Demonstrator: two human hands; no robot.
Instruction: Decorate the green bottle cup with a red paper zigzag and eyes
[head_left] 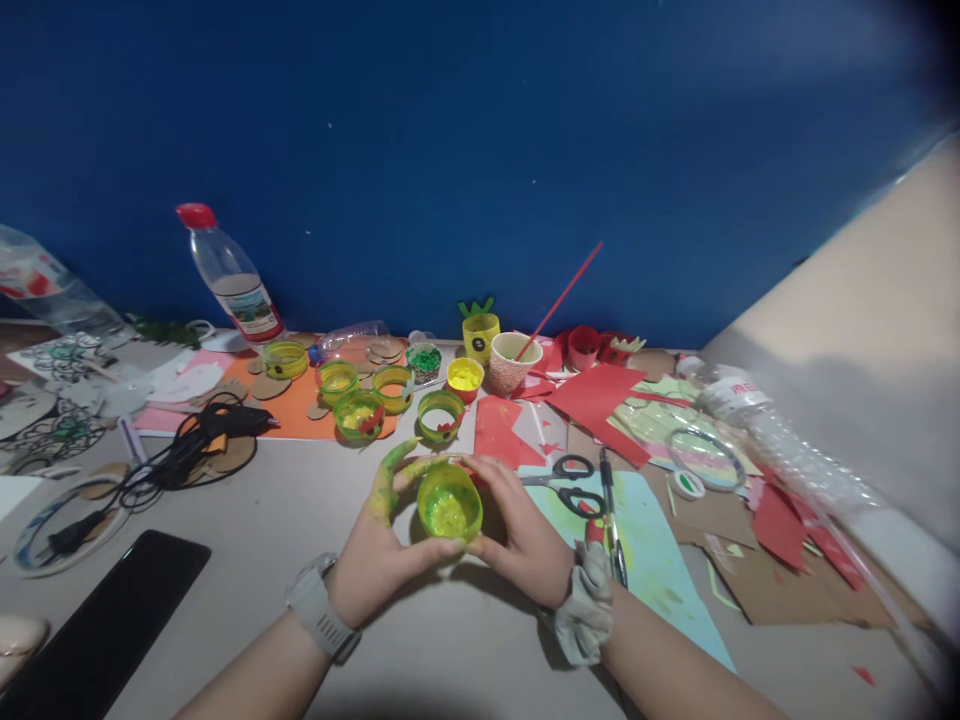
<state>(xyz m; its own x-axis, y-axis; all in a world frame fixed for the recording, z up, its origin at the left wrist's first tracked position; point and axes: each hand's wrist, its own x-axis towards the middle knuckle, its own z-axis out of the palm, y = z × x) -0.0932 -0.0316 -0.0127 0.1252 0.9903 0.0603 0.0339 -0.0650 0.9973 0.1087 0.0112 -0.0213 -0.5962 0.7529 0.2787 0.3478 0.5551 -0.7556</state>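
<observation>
Both my hands hold one small green plastic cup (449, 503), cut from a bottle bottom and smeared inside with yellow-green paint. My left hand (382, 545) grips its left side, fingers stained green, a grey watch on the wrist. My right hand (517, 530) wraps the right side, a grey scrunchie on that wrist. The cup is just above the grey table (262, 520).
Several more green cups (360, 414) stand on orange paper behind. Black scissors (574, 483) and a pen lie to the right beside red paper scraps (596, 400). A paper cup with a red stick (512, 362), water bottle (229, 275), glue gun (217, 425) and phone (105, 625) are around.
</observation>
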